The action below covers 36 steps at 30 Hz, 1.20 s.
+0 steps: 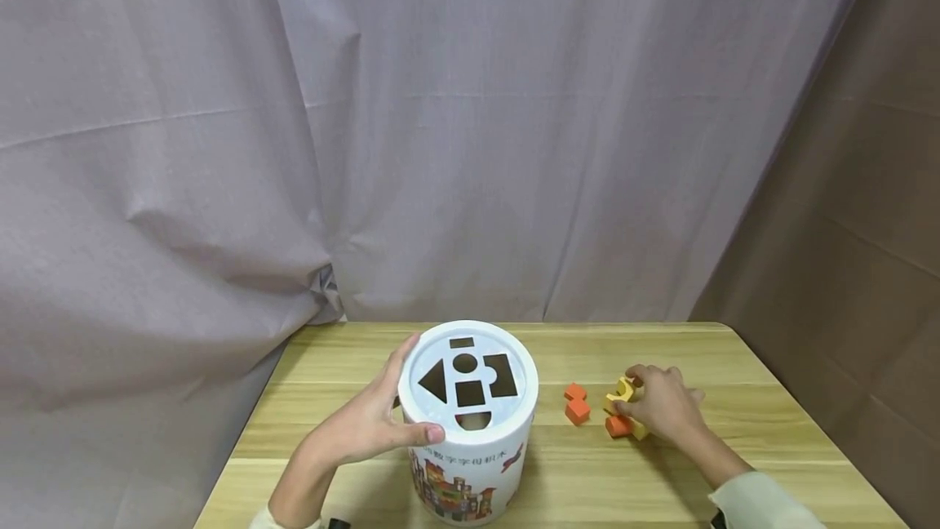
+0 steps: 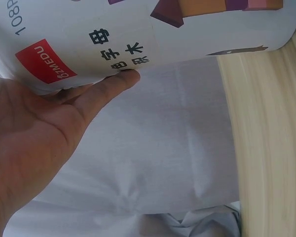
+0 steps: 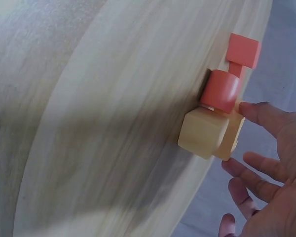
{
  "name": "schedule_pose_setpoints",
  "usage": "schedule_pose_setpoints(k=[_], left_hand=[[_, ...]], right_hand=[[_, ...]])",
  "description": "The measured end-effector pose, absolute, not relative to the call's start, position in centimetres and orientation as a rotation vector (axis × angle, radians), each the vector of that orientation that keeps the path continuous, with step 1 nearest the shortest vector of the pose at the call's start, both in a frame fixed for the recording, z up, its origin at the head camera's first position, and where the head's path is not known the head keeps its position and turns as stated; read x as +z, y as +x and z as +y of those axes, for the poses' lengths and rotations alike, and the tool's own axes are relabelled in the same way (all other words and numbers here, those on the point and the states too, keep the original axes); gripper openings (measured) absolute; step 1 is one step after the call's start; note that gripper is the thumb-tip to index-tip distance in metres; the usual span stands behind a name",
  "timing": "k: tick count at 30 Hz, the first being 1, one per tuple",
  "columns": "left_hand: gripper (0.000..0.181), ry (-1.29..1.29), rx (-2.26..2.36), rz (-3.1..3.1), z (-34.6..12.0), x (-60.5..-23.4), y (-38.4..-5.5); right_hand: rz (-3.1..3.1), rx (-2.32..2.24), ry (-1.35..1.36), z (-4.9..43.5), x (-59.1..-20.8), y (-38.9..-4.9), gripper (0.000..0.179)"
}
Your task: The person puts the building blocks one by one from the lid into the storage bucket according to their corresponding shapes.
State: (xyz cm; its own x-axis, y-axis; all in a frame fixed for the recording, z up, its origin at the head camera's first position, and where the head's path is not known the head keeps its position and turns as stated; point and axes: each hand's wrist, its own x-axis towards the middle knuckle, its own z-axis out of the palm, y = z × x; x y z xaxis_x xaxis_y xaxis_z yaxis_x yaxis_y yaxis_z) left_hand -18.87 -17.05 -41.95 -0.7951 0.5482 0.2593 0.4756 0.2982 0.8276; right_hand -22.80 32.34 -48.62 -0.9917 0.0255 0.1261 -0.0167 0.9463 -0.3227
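A white block bucket (image 1: 470, 464), printed with coloured buildings and lettering, stands upright on the table. Its lid (image 1: 481, 341) has several shaped holes. My left hand (image 1: 367, 424) grips the bucket near its top, thumb at the near side and fingers along the left; in the left wrist view a finger (image 2: 108, 89) lies against the printed wall. To the right, my right hand (image 1: 664, 405) pinches a yellow arch-like block (image 3: 232, 133) between thumb and fingertip. Next to it sit a yellow cube-like block (image 3: 202, 132) and an orange-red cylinder (image 3: 220, 90).
Two orange-red blocks, a nearer one (image 1: 578, 411) and a farther one (image 1: 575, 391), lie between the bucket and the right hand. The wooden table (image 1: 771, 439) ends at grey curtains (image 1: 470, 186) behind and on both sides.
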Motion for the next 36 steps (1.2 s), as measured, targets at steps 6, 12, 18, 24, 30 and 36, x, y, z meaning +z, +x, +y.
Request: schedule_pose_setpoints(k=[6,12,18,24,30,36], left_hand=[[0.136,0.979,1.533,2.472,-17.1,-41.9,-19.0],[0.136,0.989,1.544,2.458,-17.1,-41.7,-19.0],[0.135,0.993,1.558,2.461,-17.2,-41.6,-19.2],[0.134,1.0,1.551,2.461,-17.2,-41.7,-19.4],[0.134,1.013,1.558,2.446,-17.1,-41.8,-19.4],[0.134,1.024,1.56,2.449,-17.0,-41.7,-19.5]], right_hand=[[-2.887,0.529,0.068,32.8,-47.7,-22.2,0.062],[-2.815,0.558,0.147,32.5,-46.0,-21.6,0.054],[-2.75,0.635,0.262,31.8,-44.2,-21.1,0.054],[-2.675,0.731,0.395,30.7,-42.6,-20.5,0.05],[-2.627,0.762,0.465,29.5,-41.1,-19.9,0.048],[-2.606,0.795,0.519,28.6,-39.7,-19.6,0.049]])
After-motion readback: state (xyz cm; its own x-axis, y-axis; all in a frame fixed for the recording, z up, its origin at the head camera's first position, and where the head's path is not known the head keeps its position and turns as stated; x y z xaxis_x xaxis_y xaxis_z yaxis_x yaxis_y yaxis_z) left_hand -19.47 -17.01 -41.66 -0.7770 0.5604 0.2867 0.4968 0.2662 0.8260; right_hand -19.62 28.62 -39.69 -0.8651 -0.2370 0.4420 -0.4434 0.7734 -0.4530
